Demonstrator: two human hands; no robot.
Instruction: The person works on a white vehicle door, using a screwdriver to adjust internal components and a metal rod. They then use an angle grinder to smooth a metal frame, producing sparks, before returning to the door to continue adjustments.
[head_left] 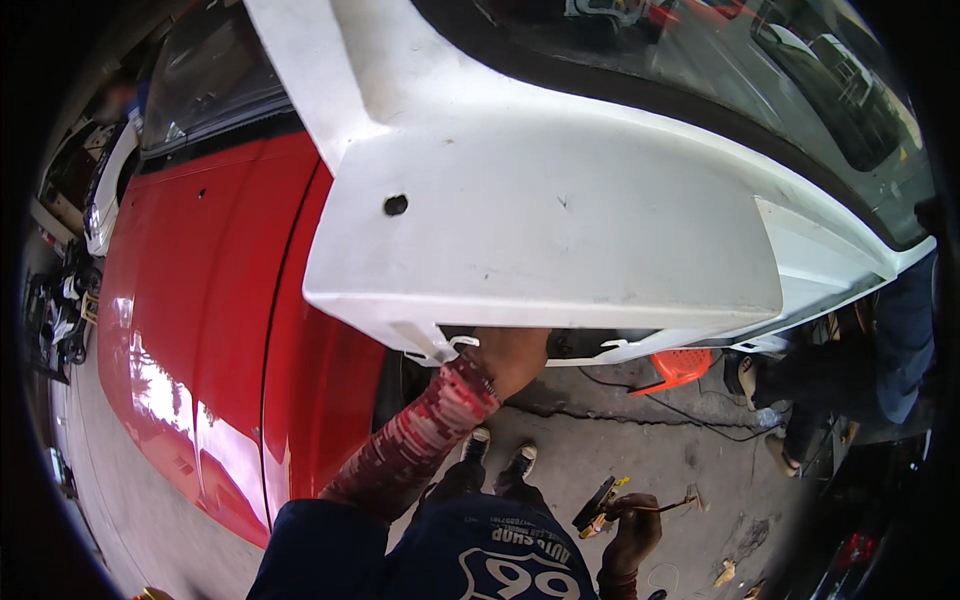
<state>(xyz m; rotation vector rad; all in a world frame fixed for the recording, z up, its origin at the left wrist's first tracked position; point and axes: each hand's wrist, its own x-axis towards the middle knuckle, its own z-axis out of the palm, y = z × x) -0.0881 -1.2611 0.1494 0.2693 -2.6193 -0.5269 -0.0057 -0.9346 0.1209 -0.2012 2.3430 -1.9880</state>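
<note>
A white vehicle body panel (560, 230) with a small round hole spreads across the upper middle. Along its lower edge runs a rectangular opening (605, 338) with small white tabs. My left hand (512, 358) reaches up into this opening; its fingers are hidden behind the panel's edge. A red patterned sleeve covers that forearm. Lower right, away from the panel, my right hand (635, 532) is closed round a yellow and black tool (597, 508), whose kind I cannot make out. A thin brush-like stick (675, 505) also juts from this hand to the right.
A red car hood (200, 330) lies close on the left. Beyond the opening stands an orange plastic stool (675, 370). A dark cable (690, 408) runs over the cracked concrete floor (570, 440). Another person's legs (820, 385) are at the right. A window (800, 90) tops the panel.
</note>
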